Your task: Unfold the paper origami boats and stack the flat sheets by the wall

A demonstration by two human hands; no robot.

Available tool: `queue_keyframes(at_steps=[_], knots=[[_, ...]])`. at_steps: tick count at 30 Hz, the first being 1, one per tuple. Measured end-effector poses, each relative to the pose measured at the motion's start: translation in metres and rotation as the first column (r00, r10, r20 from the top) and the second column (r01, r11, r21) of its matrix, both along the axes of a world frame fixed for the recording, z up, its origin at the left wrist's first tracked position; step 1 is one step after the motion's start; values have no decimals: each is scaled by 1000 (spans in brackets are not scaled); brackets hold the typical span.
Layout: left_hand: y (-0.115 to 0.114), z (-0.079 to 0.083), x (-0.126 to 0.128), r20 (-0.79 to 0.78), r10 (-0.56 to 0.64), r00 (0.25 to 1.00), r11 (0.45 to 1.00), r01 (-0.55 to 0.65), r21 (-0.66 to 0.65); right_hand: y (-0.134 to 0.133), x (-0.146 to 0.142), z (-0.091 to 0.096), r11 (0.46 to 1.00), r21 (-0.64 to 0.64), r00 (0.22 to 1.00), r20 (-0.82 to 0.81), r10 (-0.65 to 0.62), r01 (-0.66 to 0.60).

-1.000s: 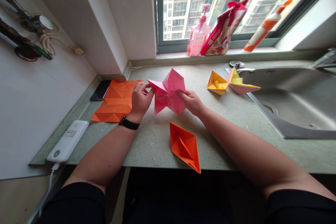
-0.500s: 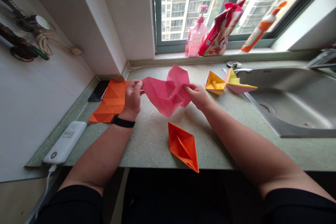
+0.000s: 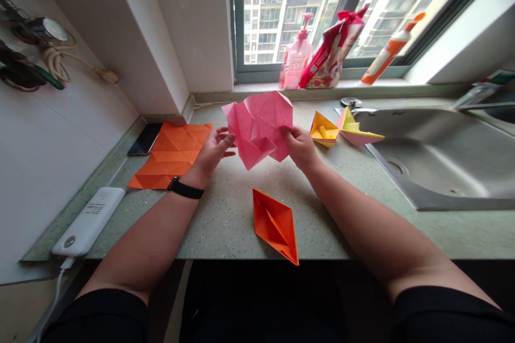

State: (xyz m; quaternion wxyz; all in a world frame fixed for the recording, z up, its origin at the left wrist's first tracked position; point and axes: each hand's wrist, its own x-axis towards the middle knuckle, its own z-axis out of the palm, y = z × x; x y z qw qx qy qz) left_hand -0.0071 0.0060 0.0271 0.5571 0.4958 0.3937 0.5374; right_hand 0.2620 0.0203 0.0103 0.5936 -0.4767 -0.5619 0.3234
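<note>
A creased sheet of pink paper (image 3: pixel 261 123) is held up above the counter, its surface bent along several fold lines. My right hand (image 3: pixel 301 147) pinches it by the right edge, thumb in front. At its left edge is my left hand (image 3: pixel 215 153), fingers apart and a black band on the wrist; whether a fingertip touches the sheet is hard to tell. Below, near the counter's front edge, lies a folded orange paper boat (image 3: pixel 276 225). A flat, creased orange sheet (image 3: pixel 171 153) lies beside my left hand.
Yellow folded paper (image 3: pixel 324 131) and a pink-and-yellow folded piece (image 3: pixel 360 131) sit by the steel sink (image 3: pixel 422 201). A phone (image 3: pixel 145 139) and a white power bank (image 3: pixel 89 220) with a cable are at left. A pink pump bottle (image 3: pixel 295 61), red bag (image 3: pixel 333 53) and orange-white bottle (image 3: pixel 388 53) line the windowsill.
My left hand has let go of the pink paper's left corner and spread its fingers. The sheet has turned more upright, still in my right hand. The view has shifted slightly.
</note>
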Motion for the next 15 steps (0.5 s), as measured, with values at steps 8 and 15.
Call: queue_keyframes(at_steps=[8, 15], knots=[[-8, -8, 18, 11, -124, 992, 980, 124, -157, -11, -13, 5, 985, -85, 973, -193, 130, -148], [-7, -10, 20, 87, -227, 970, 962, 237, -139, -20, -22, 4, 815, -285, 804, -500, 324, -505]])
